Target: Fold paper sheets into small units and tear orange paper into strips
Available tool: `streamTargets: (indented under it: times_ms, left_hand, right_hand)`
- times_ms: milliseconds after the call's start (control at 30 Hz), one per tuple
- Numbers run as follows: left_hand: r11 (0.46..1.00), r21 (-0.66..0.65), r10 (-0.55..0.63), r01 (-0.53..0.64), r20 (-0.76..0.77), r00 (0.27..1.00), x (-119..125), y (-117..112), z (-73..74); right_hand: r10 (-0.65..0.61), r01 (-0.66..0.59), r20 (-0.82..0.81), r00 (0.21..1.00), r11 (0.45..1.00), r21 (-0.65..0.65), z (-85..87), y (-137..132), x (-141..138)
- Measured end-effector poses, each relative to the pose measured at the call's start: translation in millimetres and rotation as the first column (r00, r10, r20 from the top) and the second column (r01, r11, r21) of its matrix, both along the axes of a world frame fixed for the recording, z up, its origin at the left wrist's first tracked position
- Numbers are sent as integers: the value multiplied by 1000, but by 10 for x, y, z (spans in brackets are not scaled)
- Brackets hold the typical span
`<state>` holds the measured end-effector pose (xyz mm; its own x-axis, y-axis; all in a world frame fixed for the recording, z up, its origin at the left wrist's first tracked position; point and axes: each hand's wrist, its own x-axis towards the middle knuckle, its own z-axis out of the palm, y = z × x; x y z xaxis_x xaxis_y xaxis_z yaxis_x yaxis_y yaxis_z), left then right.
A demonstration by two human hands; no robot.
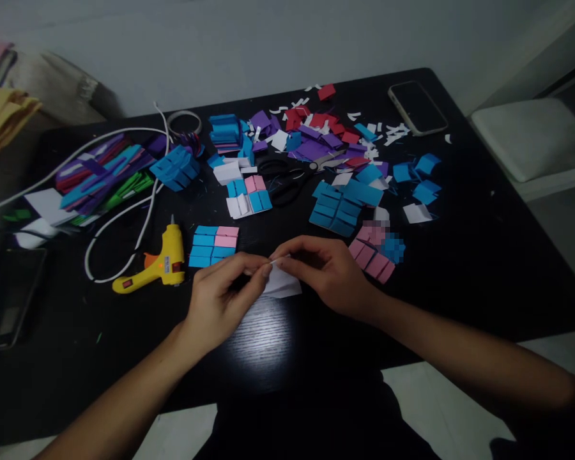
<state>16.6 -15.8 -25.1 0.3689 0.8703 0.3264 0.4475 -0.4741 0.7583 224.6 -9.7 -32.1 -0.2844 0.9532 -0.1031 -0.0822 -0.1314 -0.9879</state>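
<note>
White paper [283, 285] is located near the front of the worktop [489, 255], at the centre, between both hands. It is a small, plain piece; its upper edge is pinched by the left hand [223, 294] and the right hand [333, 275], thumbs against index fingers, and the remainder extends below the grip. The fingertips cover part of this edge (any fold beneath them cannot be verified).

A blue-and-pink panel [204, 246] of folded strips lies just beyond the left hand, which overlaps its near edge. Further left lies a yellow glue gun [172, 252], near a looped white cable [167, 137]. A pink panel [374, 262] lies just beyond the right hand, with a blue panel [333, 211] farther back. Black-handled scissors [292, 188] rest among paper scraps [311, 147]; a phone [418, 107] occupies the far right corner.

The worktop is black and glossy, reflecting light below the paper. A grey wall [278, 48] stands behind it; pale flooring [172, 437] shows below.
</note>
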Motion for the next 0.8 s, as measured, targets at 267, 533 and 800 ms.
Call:
streamTargets:
  times_ms: [267, 533, 800]
  left_hand:
    - [996, -67, 58, -58, 6, 998, -8, 32, -26]
    - [963, -255, 108, -88, 66, 992, 2, 73, -70]
    - [898, -412, 224, -153, 130, 966, 12, 116, -56]
  right_hand:
    - [10, -10, -5, 1000, 1000, -20, 27, 35, 35]
    - [-20, 20, 30, 999, 1000, -6, -67, 68, 5]
    - [-81, 63, -107, 991, 986, -157, -113, 56, -5]
